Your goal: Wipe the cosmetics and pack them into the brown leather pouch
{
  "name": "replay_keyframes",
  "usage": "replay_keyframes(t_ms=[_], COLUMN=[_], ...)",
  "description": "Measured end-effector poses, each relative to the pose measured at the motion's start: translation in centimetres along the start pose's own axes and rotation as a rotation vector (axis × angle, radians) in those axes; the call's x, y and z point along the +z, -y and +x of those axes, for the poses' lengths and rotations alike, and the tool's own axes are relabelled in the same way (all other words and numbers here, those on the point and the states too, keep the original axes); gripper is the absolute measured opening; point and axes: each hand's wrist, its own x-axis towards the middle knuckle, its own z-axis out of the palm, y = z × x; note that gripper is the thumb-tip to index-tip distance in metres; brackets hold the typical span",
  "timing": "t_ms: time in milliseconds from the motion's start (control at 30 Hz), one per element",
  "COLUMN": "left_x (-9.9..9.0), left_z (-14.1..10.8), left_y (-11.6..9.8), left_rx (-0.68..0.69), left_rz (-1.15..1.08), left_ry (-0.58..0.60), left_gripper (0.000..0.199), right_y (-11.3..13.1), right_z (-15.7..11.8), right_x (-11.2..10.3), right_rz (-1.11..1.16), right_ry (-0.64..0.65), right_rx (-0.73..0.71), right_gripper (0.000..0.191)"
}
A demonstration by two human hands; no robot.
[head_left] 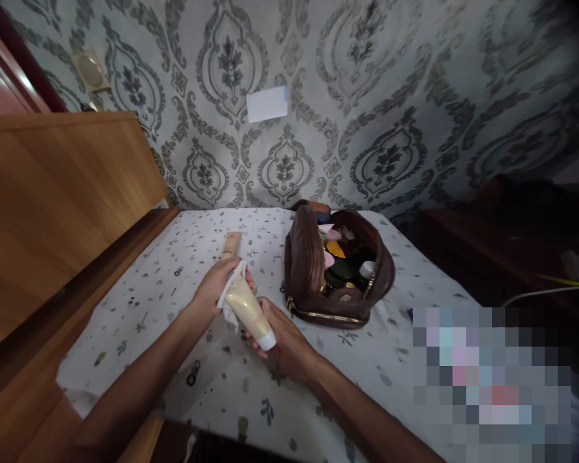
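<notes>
A pale yellow squeeze tube with a white cap is held between both hands, tilted with its cap toward me. My left hand presses a white wipe or tissue round the tube's far end. Around the cap end close the fingers of my right hand. Just beyond my left hand lies a smaller beige tube on the patterned cloth, its lower part hidden by the fingers. To the right stands a brown toiletry bag, unzipped, with several bottles and containers inside.
A white patterned cloth covers the surface before me. A wooden panel borders it on the left, and a papered wall rises behind. The lower right is blurred into blocks. A pale cable runs at the far right.
</notes>
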Motion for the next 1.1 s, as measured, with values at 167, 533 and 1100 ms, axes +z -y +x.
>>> replay_keyframes(t_ms=[167,533,1100], left_x=[0.3,1.7,1.0], left_z=[0.3,-5.4,-4.3], left_y=[-0.4,7.5,2.8], left_rx=[0.101,0.755,0.544], left_rz=[-0.17,0.864,0.628], left_ry=[-0.195,0.077,-0.08], left_gripper=[0.026,0.054,0.05], right_y=[0.0,0.2,0.5], right_z=[0.1,0.7,-0.6], right_x=[-0.1,0.0,1.2], right_rz=[0.157,0.325,0.123], right_ry=[0.025,-0.186,-0.075], right_rx=[0.004,-0.135,-0.207], right_gripper=[0.048,0.046,0.046])
